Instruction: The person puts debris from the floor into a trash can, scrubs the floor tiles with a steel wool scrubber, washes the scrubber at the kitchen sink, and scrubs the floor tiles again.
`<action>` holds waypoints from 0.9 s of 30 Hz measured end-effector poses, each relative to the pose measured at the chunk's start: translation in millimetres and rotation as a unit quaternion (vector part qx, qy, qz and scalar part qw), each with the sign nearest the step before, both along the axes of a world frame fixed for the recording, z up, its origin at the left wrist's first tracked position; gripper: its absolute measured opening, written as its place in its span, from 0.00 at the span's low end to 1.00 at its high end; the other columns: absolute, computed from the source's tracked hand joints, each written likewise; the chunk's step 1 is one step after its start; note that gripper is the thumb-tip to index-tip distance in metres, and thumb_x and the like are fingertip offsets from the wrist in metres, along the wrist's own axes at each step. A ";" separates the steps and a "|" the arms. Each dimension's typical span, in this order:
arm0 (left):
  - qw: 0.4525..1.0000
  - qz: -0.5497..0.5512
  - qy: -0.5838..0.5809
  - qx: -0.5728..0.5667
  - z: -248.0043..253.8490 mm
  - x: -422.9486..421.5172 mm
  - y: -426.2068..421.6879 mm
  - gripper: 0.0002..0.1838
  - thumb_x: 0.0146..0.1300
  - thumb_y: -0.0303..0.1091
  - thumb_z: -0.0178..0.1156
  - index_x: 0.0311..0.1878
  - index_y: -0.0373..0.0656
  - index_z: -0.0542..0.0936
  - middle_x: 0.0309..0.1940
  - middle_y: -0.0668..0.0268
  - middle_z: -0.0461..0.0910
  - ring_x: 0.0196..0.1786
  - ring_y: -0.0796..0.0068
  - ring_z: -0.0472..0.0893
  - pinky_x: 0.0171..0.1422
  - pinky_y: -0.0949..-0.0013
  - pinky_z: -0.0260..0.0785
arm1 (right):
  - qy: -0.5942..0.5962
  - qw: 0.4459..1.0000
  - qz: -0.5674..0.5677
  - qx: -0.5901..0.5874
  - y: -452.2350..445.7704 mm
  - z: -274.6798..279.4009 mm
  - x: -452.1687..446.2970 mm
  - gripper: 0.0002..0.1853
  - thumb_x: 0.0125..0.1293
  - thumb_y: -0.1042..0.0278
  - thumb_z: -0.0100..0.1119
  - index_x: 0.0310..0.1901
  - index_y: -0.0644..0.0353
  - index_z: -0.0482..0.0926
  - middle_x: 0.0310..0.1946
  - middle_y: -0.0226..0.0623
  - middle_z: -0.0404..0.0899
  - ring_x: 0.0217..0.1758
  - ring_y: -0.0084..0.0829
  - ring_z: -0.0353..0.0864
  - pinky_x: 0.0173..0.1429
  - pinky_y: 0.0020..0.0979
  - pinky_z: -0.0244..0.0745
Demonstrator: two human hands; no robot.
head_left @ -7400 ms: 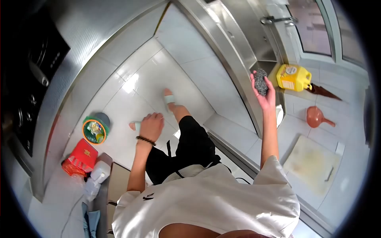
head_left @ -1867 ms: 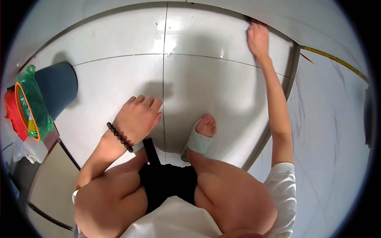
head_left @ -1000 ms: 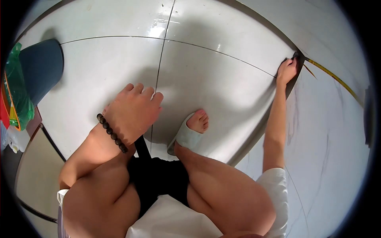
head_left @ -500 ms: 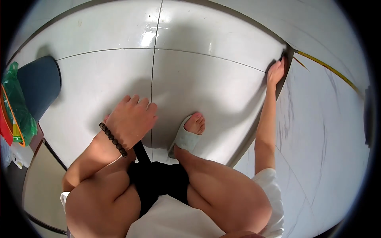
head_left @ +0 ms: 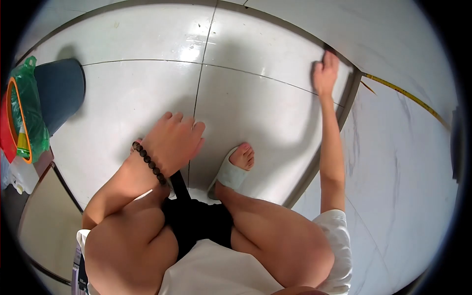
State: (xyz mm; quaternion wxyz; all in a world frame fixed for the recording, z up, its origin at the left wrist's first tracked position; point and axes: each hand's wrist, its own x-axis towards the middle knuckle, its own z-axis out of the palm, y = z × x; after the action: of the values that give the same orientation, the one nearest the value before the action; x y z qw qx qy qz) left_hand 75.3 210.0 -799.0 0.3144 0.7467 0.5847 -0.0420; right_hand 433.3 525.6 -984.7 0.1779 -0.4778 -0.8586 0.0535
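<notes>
Head cam: rt hand (head_left: 326, 73) is down at far rt, reaching to the dark grey strip (head_left: 291, 25) along the far edge of the glossy white tiled floor (head_left: 265, 115), at the foot of the pale wall panel (head_left: 381, 37). Step in hand looks like low work along that edge, near the far rt corner. Next move, as I judge it, calls for fingertips kept low & close to the strip, w/ the arm clear of the corner. Rt fingers are outstretched, close together; tips partly hidden, w/ a dark patch at them, so can't tell if they're clamped on anything.

Lt hand (head_left: 172, 142) hangs over the floor at near lt, palm down, fingers loosely bent & slightly apart, nothing seen in it; dark brown beaded bracelet (head_left: 148, 160) on the wrist.

Strip looks narrow, matte & curved in this view, w/ a shadowed join to the tiles. Floor's shiny, w/ bright glare & a few small dark specks at far centre. Blue-grey plastic bin (head_left: 63, 93) lies at lt, green plastic bag (head_left: 30, 88) at its mouth.
</notes>
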 end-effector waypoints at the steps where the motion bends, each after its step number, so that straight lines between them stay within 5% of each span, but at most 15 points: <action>1: 1.000 -0.003 0.001 0.000 -0.1 0.3 4.1 0.09 0.65 0.38 0.64 0.40 0.43 0.78 0.34 0.65 0.78 0.42 0.64 0.79 0.50 0.62 0.73 | 0.031 0.998 0.044 -0.017 -21.1 7.9 -17.1 0.29 0.62 0.71 0.51 0.65 0.72 0.73 0.67 0.59 0.71 0.73 0.57 0.67 0.79 0.45 0.59; 7: 0.998 -0.017 0.045 0.043 -3.4 7.4 13.1 0.09 0.65 0.38 0.65 0.40 0.43 0.79 0.35 0.65 0.78 0.43 0.65 0.79 0.52 0.64 0.73 | -0.036 0.967 0.234 -0.092 -93.3 39.3 -41.1 0.32 0.54 0.81 0.52 0.66 0.71 0.73 0.66 0.54 0.74 0.75 0.52 0.68 0.82 0.49 0.59; 12: 0.997 -0.035 0.061 0.026 -3.1 6.8 4.5 0.10 0.65 0.39 0.65 0.41 0.43 0.80 0.35 0.66 0.78 0.44 0.66 0.78 0.52 0.64 0.73 | -0.045 0.998 0.051 0.017 1.9 6.5 32.7 0.26 0.64 0.77 0.46 0.64 0.71 0.74 0.63 0.59 0.75 0.70 0.56 0.71 0.78 0.47 0.63; 15: 0.998 -0.018 0.045 0.031 -2.3 2.8 -0.2 0.10 0.65 0.39 0.65 0.41 0.44 0.80 0.35 0.66 0.78 0.44 0.66 0.78 0.51 0.65 0.73 | -0.260 0.960 -0.108 0.014 60.8 -7.8 85.3 0.20 0.73 0.65 0.41 0.43 0.72 0.81 0.55 0.57 0.81 0.62 0.60 0.74 0.70 0.51 0.67; 16: 0.998 -0.010 0.048 0.029 -1.7 2.3 -0.5 0.10 0.65 0.39 0.65 0.41 0.44 0.80 0.35 0.66 0.78 0.44 0.66 0.78 0.51 0.65 0.73 | -0.285 0.951 -0.078 0.092 92.3 -46.8 123.7 0.22 0.75 0.63 0.40 0.39 0.72 0.82 0.51 0.58 0.83 0.59 0.61 0.76 0.70 0.51 0.68; 19: 0.997 -0.016 0.066 0.020 -0.3 4.4 -1.8 0.09 0.64 0.39 0.65 0.40 0.44 0.80 0.35 0.66 0.78 0.44 0.66 0.78 0.51 0.65 0.72 | -0.272 0.949 -0.119 0.102 98.2 -45.8 105.5 0.21 0.75 0.63 0.42 0.37 0.67 0.84 0.40 0.58 0.86 0.53 0.57 0.81 0.66 0.53 0.71; 21: 0.999 -0.012 0.041 0.011 -2.1 4.4 -2.6 0.10 0.65 0.39 0.65 0.41 0.44 0.79 0.36 0.65 0.79 0.45 0.65 0.79 0.51 0.64 0.72 | -0.336 0.936 -0.102 -0.016 83.0 -32.4 65.3 0.19 0.73 0.62 0.45 0.39 0.65 0.85 0.40 0.57 0.86 0.50 0.54 0.82 0.62 0.52 0.72; 24: 0.998 -0.050 0.040 -0.006 -0.1 3.8 -0.4 0.10 0.65 0.38 0.64 0.42 0.43 0.79 0.37 0.64 0.80 0.45 0.65 0.80 0.51 0.63 0.72 | -0.043 0.995 0.068 0.056 9.1 -10.2 -37.5 0.20 0.63 0.69 0.51 0.53 0.68 0.81 0.52 0.56 0.81 0.57 0.54 0.76 0.67 0.51 0.68; 27: 0.998 -0.055 0.037 0.002 2.9 4.2 3.4 0.10 0.66 0.38 0.63 0.44 0.43 0.79 0.36 0.64 0.80 0.45 0.64 0.80 0.51 0.63 0.73 | 0.041 0.984 0.172 0.018 -60.5 4.6 -124.8 0.32 0.55 0.70 0.61 0.64 0.69 0.73 0.63 0.54 0.76 0.67 0.56 0.72 0.74 0.51 0.63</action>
State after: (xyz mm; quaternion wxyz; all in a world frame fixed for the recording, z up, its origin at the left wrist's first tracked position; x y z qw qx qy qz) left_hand 79.6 213.4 -796.1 0.2880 0.7763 0.5541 -0.0859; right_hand 308.5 465.1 -980.0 0.2095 -0.3172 -0.9208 0.0870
